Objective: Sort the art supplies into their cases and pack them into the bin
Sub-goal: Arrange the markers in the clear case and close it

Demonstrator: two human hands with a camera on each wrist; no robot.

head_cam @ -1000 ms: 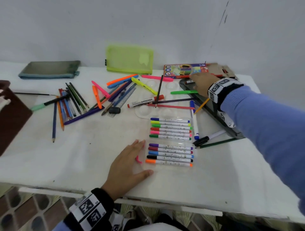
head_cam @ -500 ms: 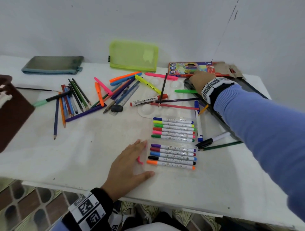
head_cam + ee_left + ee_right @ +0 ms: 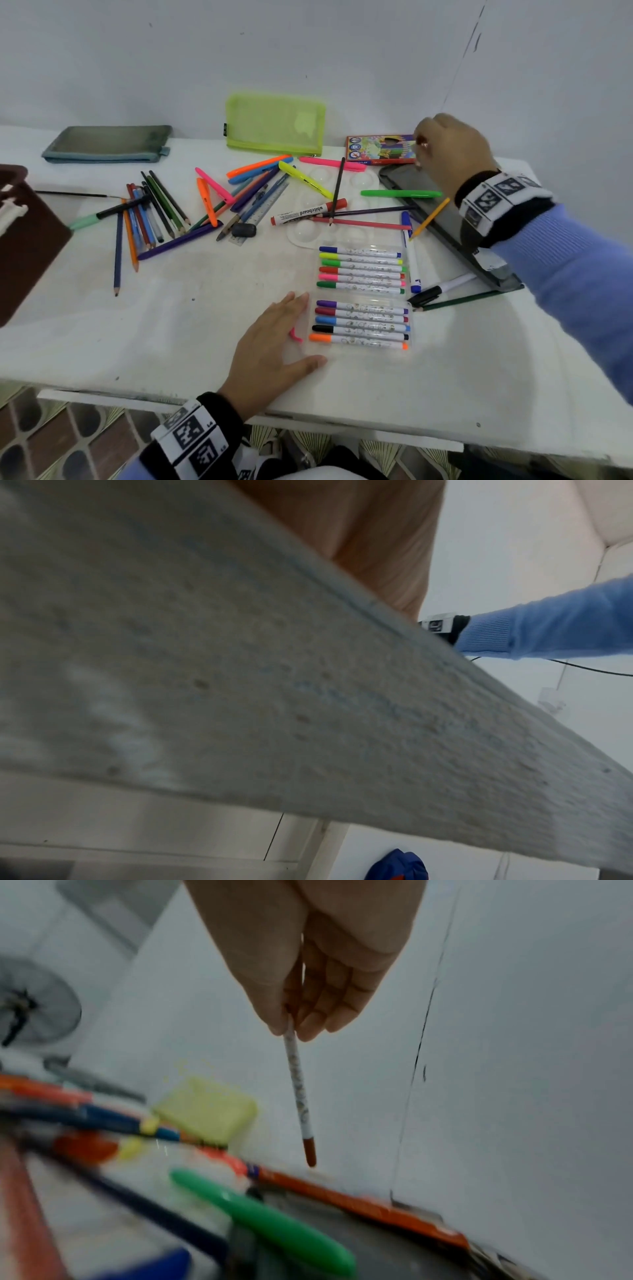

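White table: left hand flat beside marker case; right hand pinches brown-capped marker.

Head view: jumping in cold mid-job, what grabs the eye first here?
The open clear marker case near the table's front edge, rows of coloured markers inside, with the left hand flat beside it. Then the right hand, raised at the back right, pinching a thin white marker with a red cap. Loose pencils and highlighters lie scattered across the middle.
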